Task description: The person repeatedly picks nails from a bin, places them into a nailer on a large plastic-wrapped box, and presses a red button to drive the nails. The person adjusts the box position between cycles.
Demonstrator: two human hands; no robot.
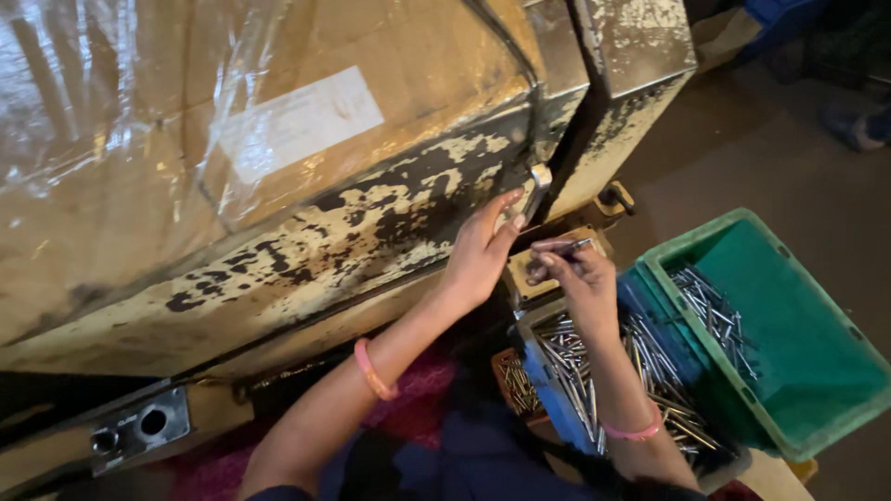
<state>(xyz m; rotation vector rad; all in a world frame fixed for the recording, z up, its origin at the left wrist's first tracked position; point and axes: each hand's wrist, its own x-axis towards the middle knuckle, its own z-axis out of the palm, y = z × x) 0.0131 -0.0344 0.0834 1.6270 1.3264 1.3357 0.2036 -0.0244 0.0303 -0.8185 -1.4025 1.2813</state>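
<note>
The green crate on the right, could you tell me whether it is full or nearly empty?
Nearly empty: the green crate holds only a small heap of metal pins in one corner, its bare floor showing.

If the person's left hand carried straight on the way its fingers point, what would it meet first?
The left hand points up and right; its fingertips look nearly on the small metal lever on the worn cream machine, though depth is unclear.

Plastic-wrapped cardboard box (232, 121), green crate (789, 371)

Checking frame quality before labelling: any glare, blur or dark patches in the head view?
Head view: strong glare on the plastic wrap over the carton, washing out its white label; lower left and bottom edge sink into shadow; left hand and right hand slightly soft; metal pins in the green crate stay readable.
</note>
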